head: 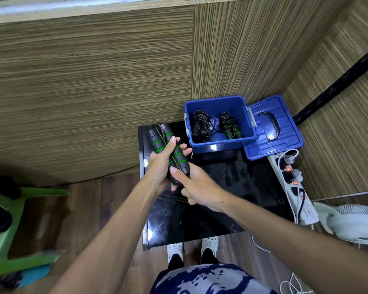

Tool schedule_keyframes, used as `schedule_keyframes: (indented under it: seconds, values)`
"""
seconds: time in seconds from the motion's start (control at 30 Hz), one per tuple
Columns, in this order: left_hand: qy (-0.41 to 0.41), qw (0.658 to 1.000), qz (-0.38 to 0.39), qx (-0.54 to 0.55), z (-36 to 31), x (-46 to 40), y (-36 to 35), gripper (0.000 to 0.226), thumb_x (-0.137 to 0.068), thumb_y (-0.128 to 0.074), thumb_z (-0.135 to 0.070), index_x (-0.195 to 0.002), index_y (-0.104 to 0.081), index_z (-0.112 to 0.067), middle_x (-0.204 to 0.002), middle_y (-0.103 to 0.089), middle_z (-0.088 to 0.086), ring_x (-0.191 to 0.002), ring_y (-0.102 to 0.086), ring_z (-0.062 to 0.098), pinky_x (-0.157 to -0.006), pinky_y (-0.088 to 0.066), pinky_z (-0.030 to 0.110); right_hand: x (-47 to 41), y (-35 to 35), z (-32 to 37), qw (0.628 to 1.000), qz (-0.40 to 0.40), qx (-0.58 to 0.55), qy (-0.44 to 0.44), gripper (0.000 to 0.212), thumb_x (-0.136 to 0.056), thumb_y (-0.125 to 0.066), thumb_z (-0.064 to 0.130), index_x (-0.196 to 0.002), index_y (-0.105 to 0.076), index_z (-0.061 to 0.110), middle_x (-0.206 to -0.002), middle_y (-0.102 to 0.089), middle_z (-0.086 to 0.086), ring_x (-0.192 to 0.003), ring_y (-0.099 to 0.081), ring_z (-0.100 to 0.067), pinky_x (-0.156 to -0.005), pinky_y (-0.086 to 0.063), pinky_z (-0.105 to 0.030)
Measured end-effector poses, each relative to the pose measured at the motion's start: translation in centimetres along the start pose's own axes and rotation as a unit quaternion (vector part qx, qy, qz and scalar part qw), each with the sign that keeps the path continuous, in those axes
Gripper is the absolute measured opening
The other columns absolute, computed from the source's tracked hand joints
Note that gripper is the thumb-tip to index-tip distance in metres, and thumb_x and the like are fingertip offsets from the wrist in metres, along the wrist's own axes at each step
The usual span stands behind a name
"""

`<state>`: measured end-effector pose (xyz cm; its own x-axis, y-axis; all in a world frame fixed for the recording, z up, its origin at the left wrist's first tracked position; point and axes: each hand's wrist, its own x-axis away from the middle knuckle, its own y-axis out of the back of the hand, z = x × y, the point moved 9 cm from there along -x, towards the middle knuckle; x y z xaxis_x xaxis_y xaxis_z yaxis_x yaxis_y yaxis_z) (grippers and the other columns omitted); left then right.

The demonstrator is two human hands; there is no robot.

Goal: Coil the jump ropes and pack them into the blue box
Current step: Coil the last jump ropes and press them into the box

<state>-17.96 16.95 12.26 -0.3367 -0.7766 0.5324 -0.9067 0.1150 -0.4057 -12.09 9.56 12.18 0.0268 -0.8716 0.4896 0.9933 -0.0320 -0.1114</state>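
Right hand (197, 187) pinches rope; left hand (162, 164) grips jump-rope handles (168, 149)

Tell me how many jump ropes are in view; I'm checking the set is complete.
3: one held in the left hand, handles together; two coiled inside the blue box, a black one and a green-striped one. More may lie hidden beneath.

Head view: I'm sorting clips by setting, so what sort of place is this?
Probably an indoor corner of a home or small office: wood-grain wall panels, a wooden floor, a power strip with plugs in it, and a white fan beside a black glass table.
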Motion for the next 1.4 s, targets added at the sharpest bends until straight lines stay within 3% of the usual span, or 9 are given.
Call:
schedule_keyframes:
  seconds: [0.13, 0.27, 0.43, 0.6, 0.67, 0.73, 0.93, 1.17, 1.4]
  values:
    - [-0.002, 0.999, -0.007, -0.031, 0.0, 0.2, -0.8, 0.019, -0.097, -0.064, -0.031, -0.096, -0.069, -0.013, -0.104, -0.078, 0.009, -0.103, -0.074, 0.021, -0.087, -0.057, 0.038, 0.0, -0.2, -0.6, 0.998, -0.019, -0.052, -0.012, 0.027, -0.105, -0.047, 0.041, -0.106, -0.045, 0.014, -0.08, -0.052, -0.01, -0.037, -0.029, -0.003, -0.038, -0.026, -0.019]
    - [0.009, 0.995, 0.013, -0.103, 0.5, 0.9, -1.0, 0.026, -0.095, -0.067, -0.035, -0.11, -0.07, -0.014, -0.108, -0.078, 0.006, -0.098, -0.074, 0.019, -0.059, -0.052, 0.026, 0.1, 0.0, -0.4, 0.996, -0.023, -0.082, -0.007, 0.014, -0.107, -0.043, 0.034, -0.104, -0.047, 0.021, -0.075, -0.047, -0.007, -0.039, -0.025, -0.005, -0.038, -0.022, -0.019]
    - [0.039, 0.99, 0.038, -0.133, 1.1, 1.2, -0.8, 0.019, -0.089, -0.072, -0.042, -0.095, -0.077, -0.025, -0.111, -0.077, 0.004, -0.109, -0.065, 0.027, -0.088, -0.037, 0.044, -0.4, 0.2, 0.5, 0.998, -0.025, -0.053, 0.009, 0.009, -0.107, -0.041, 0.033, -0.107, -0.048, 0.027, -0.068, -0.027, 0.003, -0.045, -0.019, -0.008, -0.041, -0.02, -0.022]
    - [0.026, 0.983, 0.046, -0.173, 0.3, 0.9, -0.9, 0.024, -0.097, -0.063, -0.041, -0.107, -0.064, -0.019, -0.105, -0.078, 0.008, -0.084, -0.069, 0.025, -0.047, -0.033, 0.025, -0.3, 0.2, 0.6, 1.0, -0.01, -0.003, -0.015, 0.032, -0.106, -0.04, 0.043, -0.129, -0.044, 0.021, -0.072, -0.042, -0.003, -0.041, -0.026, -0.005, -0.04, -0.025, -0.021]
    - [0.023, 0.987, 0.055, -0.147, 0.0, 1.1, -1.2, 0.02, -0.098, -0.062, -0.032, -0.106, -0.061, -0.013, -0.101, -0.076, 0.008, -0.078, -0.074, 0.022, -0.04, -0.042, 0.023, 0.2, 0.3, 0.9, 1.0, -0.017, 0.017, -0.007, 0.028, -0.106, -0.039, 0.044, -0.121, -0.046, 0.021, -0.069, -0.05, -0.003, -0.039, -0.029, -0.005, -0.04, -0.027, -0.022]
    - [0.015, 0.993, 0.069, -0.096, -0.2, 1.3, -1.5, 0.015, -0.099, -0.062, -0.023, -0.106, -0.059, -0.01, -0.093, -0.069, 0.009, -0.096, -0.076, 0.026, -0.062, -0.06, 0.034, 0.6, 0.6, 1.0, 0.998, -0.032, 0.061, 0.011, 0.03, -0.106, -0.037, 0.047, -0.106, -0.048, 0.019, -0.063, -0.046, 0.0, -0.043, -0.031, -0.007, -0.042, -0.028, -0.024]
    - [-0.01, 0.998, 0.054, -0.029, -0.9, 1.4, -1.0, 0.011, -0.099, -0.061, -0.017, -0.097, -0.059, -0.007, -0.076, -0.061, 0.007, -0.077, -0.068, 0.022, -0.099, -0.054, 0.05, 1.4, 2.1, 0.1, 0.994, -0.025, 0.103, 0.026, 0.053, -0.107, -0.037, 0.047, -0.061, -0.042, 0.02, -0.051, -0.03, 0.01, -0.047, -0.025, -0.011, -0.054, -0.024, -0.031]
    - [-0.02, 0.996, 0.059, -0.056, -1.3, 1.6, -0.1, 0.014, -0.1, -0.06, -0.024, -0.104, -0.058, -0.011, -0.078, -0.06, 0.003, -0.076, -0.063, 0.018, -0.084, -0.055, 0.042, 2.8, 4.2, -1.4, 0.982, 0.102, 0.154, -0.029, 0.058, -0.107, -0.036, 0.048, -0.058, -0.036, 0.017, -0.052, -0.026, 0.001, -0.048, -0.023, -0.013, -0.057, -0.028, -0.031]
    - [-0.026, 0.991, 0.068, -0.111, -2.2, 2.6, 1.5, 0.012, -0.102, -0.057, -0.027, -0.099, -0.059, -0.015, -0.081, -0.064, 0.001, -0.071, -0.061, 0.012, -0.07, -0.046, 0.034, 4.1, 9.1, -0.2, 0.959, 0.076, 0.269, -0.039, 0.059, -0.099, -0.048, 0.057, -0.055, -0.032, 0.021, -0.059, -0.027, -0.006, -0.052, -0.023, -0.015, -0.052, -0.023, -0.025]
